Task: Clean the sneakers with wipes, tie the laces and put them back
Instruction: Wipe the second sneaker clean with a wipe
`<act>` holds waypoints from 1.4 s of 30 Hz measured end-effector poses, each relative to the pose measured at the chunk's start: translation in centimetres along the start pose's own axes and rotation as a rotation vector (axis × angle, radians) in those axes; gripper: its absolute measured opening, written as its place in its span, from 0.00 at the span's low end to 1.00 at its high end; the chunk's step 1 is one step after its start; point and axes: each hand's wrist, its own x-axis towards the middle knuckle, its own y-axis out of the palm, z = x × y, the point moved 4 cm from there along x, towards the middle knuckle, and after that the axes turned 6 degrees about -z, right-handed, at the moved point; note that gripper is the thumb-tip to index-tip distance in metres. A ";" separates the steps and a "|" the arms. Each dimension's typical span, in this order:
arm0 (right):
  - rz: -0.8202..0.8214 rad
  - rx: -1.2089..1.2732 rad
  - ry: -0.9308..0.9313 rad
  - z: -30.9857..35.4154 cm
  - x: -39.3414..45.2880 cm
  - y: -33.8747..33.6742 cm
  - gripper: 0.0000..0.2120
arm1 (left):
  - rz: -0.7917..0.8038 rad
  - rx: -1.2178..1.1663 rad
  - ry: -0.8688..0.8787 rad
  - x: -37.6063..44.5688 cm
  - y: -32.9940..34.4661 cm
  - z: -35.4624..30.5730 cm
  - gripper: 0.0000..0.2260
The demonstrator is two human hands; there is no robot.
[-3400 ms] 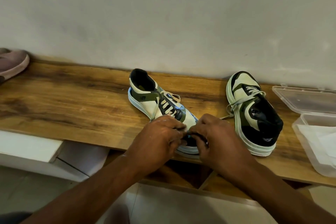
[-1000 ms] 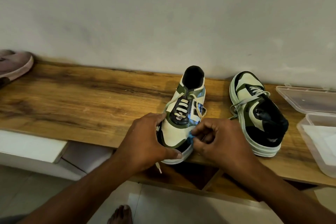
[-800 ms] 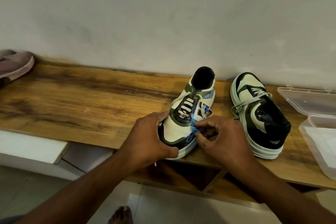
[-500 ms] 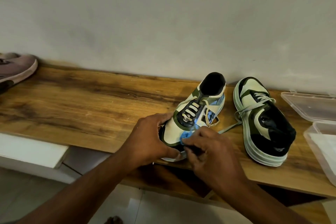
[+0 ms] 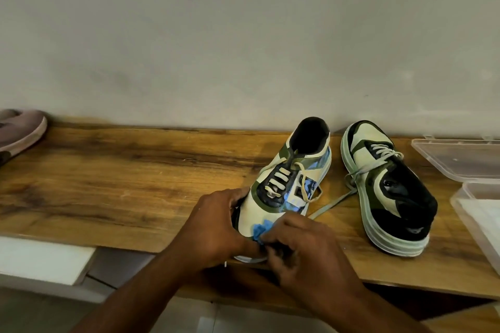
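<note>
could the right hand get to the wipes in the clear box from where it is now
Probably yes: the right hand is pinching a blue wipe, but only the other sneaker stands between it and the open box.

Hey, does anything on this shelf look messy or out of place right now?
Yes. The two sneakers point opposite ways: the held sneaker has its toe at the shelf edge, the other sneaker its toe at the wall. Both have loose laces.

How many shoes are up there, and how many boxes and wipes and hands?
Green-and-cream sneakers: 2, one held, one beside it
Pink shoe: 1
Clear plastic box: 1
Blue wipe: 1
Hands: 2, left, right
Total: 7
</note>
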 end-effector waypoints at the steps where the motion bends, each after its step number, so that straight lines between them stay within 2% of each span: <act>1: -0.020 -0.012 0.020 -0.6 0.3 -0.4 0.11 | 0.014 0.004 -0.007 0.1 -0.1 0.0 0.33; 4: -0.162 -0.047 0.141 -3.0 1.6 -2.1 0.11 | 0.035 0.003 -0.037 0.3 -0.3 0.1 0.34; 6: -0.194 -0.064 0.178 -3.6 1.7 -2.4 0.10 | 0.040 -0.003 -0.043 0.3 -0.3 0.0 0.35; 10: -0.085 -0.053 0.041 -0.7 -0.1 -0.1 0.10 | 0.038 -0.012 -0.019 0.3 -0.2 -0.1 0.33; 12: -0.006 -0.014 -0.021 0.5 -1.0 0.9 0.10 | 0.042 -0.012 -0.010 0.3 -0.1 0.0 0.35; 14: 0.009 -0.021 -0.040 0.2 -0.8 0.8 0.10 | 0.042 -0.021 -0.011 0.2 -0.1 0.0 0.36; 20: -0.197 -0.082 0.202 -4.3 1.5 -2.7 0.10 | 0.031 -0.003 -0.050 0.2 -0.2 0.0 0.35; 22: -0.176 -0.089 0.152 -3.2 1.0 -1.9 0.10 | 0.027 0.003 -0.051 0.3 -0.1 0.1 0.36; 26: -0.009 -0.017 -0.013 0.2 -1.0 0.8 0.11 | 0.041 0.009 -0.029 0.3 0.0 0.1 0.39; 28: 0.033 -0.028 -0.039 0.2 -1.0 0.9 0.11 | 0.042 0.013 -0.021 0.2 -0.1 0.0 0.39; 33: -0.195 -0.070 0.169 -4.3 1.5 -2.8 0.11 | 0.037 0.029 -0.036 0.3 -0.2 0.0 0.37; 35: -0.225 -0.082 0.182 -4.5 1.7 -3.0 0.11 | 0.036 0.032 -0.038 0.3 -0.2 0.0 0.38; 42: -0.015 -0.062 -0.065 -0.2 -0.1 0.6 0.10 | 0.026 0.033 -0.028 0.3 0.1 0.1 0.39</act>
